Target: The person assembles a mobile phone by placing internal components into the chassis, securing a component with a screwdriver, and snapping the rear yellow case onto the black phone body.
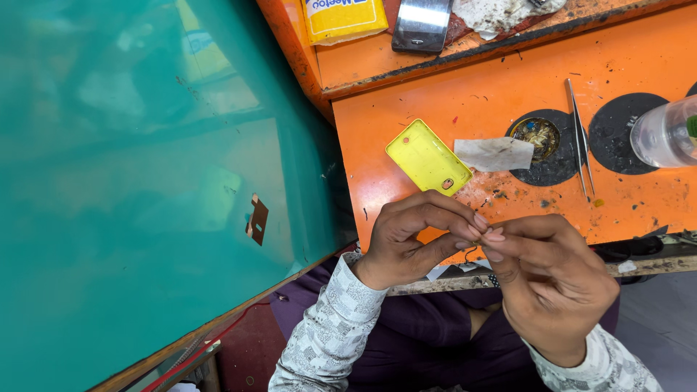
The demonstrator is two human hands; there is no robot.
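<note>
left: glossy teal panel [131, 181] | right: scuffed orange workbench [435, 109], raised shelf behind | light: soft reflections on teal

One head-worn camera is looking steeply down from close above the hands [494, 254], which are sitting low and centre-right in frame over the person's lap. It is facing the orange table [508, 87] ahead, at upper right, while a green surface [131, 181] is filling the left half. No second view is overlapping it.

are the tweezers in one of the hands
No, the tweezers lie on the orange bench, apart from the left hand and right hand.
</note>
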